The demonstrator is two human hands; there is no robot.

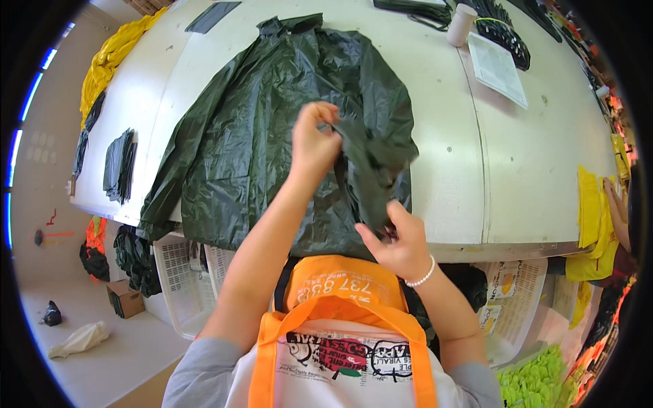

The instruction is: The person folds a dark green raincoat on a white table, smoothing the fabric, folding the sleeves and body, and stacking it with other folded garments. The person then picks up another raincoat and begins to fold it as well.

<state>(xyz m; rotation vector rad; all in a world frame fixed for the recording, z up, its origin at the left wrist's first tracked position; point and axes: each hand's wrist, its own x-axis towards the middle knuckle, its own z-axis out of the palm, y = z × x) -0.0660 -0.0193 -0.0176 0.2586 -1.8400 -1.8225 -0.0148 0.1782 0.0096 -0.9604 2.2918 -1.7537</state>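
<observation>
A dark green raincoat [238, 136] of thin, shiny material lies spread on the white table in front of me, collar at the far side and hem at the near edge. My left hand [316, 139] is closed in a pinch on the upper part of its right-hand sleeve [360, 170], which is lifted, folded inward over the front and smeared by motion. Close to the sleeve's lower end is my right hand [401, 248], thumb and forefinger spread apart around the fabric; its other fingers are partly hidden. The raincoat's other sleeve [180, 160] stretches down toward the left.
Folded dark garments [120, 166] and a yellow cloth heap [112, 58] lie on the table's left. Far right are a white cup [462, 25] and a paper sheet [496, 68]. White crates [178, 285] stand below. A co-worker's hand [615, 204] is beside yellow garments [592, 217].
</observation>
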